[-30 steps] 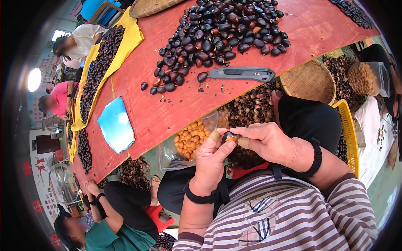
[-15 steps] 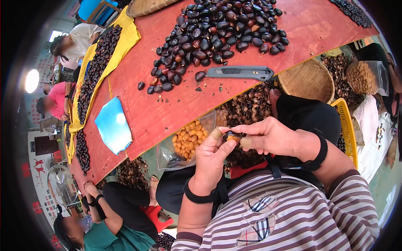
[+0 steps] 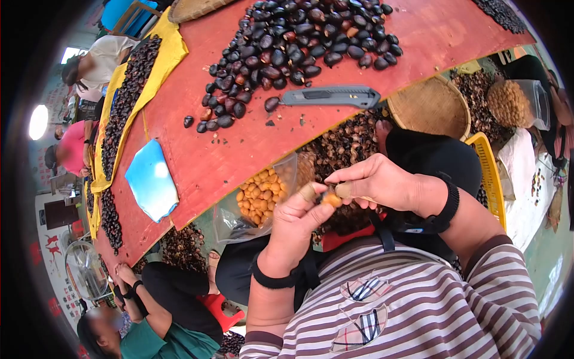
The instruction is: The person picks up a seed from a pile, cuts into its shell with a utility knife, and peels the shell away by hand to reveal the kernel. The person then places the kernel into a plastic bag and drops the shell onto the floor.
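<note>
A nut (image 3: 333, 199) with its orange kernel showing and a bit of dark shell is pinched between the thumb and forefinger of my left hand (image 3: 290, 224). My right hand (image 3: 382, 182) works at it from the other side. Its thumb presses on the nut, and its forefinger reaches over the top. Tan coverings wrap some of my fingertips. Left of my hands, a clear plastic bag (image 3: 227, 222) holds peeled orange kernels (image 3: 261, 194). Dark broken shells (image 3: 344, 146) lie below the table edge, behind my hands.
On the red table (image 3: 206, 164) are a heap of dark nuts (image 3: 293, 45), a grey utility knife (image 3: 329, 96) and a blue-white sheet (image 3: 152, 180). A wicker basket (image 3: 433, 107) and yellow crate (image 3: 487, 179) stand to the right. A person in green (image 3: 164, 341) sits at left.
More of the nut's orange kernel shows now. My right forefinger has lifted off the nut, while its thumb stays against it. The view has shifted slightly.
</note>
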A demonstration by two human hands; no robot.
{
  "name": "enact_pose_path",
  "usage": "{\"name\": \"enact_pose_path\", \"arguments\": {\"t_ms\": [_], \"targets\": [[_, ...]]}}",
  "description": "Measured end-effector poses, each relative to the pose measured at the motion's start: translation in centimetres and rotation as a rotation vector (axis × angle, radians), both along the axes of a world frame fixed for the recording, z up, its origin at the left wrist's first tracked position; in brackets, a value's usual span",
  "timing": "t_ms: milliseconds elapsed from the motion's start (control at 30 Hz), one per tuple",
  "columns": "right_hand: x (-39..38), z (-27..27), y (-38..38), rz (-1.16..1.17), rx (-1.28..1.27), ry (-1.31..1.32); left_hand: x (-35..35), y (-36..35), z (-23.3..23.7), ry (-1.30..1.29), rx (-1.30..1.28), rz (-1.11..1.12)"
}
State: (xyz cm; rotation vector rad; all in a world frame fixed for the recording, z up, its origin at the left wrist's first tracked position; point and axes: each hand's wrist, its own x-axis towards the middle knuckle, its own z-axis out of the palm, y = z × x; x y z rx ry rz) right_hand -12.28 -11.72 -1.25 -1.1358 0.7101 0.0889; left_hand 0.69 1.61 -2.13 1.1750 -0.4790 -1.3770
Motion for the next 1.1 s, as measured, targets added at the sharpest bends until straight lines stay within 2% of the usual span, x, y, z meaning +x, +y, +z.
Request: {"name": "enact_pose_path", "arguments": {"t_ms": [33, 100, 200, 433, 567, 667, 767, 867, 1100], "targets": [[0.0, -0.1, -0.5, -0.015, 0.012, -0.010, -0.1, -0.1, 0.4, 0.062, -0.027, -0.051], [0.0, 0.2, -0.9, -0.035, -0.048, -0.026, 0.0, -0.2, 0.3, 0.221, 0.002, -0.008], [-0.2, 0.4, -0.5, -0.042, -0.124, -0.020, 0.1, -0.5, 0.5, 0.303, 0.033, 0.092], [-0.1, 0.9, 2.1, -0.007, -0.215, -0.206, 0.2, -0.5, 0.1, 0.311, 0.042, 0.174], [0.0, 0.1, 2.5, -0.090, -0.274, -0.273, 0.1, -0.3, 0.0, 0.356, 0.026, 0.155], [-0.2, 1.1, 2.1, -0.070, -0.168, -0.167, 0.0, -0.2, 0.0, 0.386, 0.016, 0.160], [-0.3, 0.4, 1.9, -0.067, -0.209, -0.224, -0.4, -0.5, 0.3, 0.387, 0.026, 0.170], [-0.4, 1.3, 1.6, -0.050, -0.080, -0.144, -0.3, -0.4, 0.2, 0.378, 0.041, 0.150], [-0.1, 1.4, 0.7, 0.068, -0.155, -0.104, 0.2, -0.1, 0.2, 0.295, 0.079, 0.042]]}}
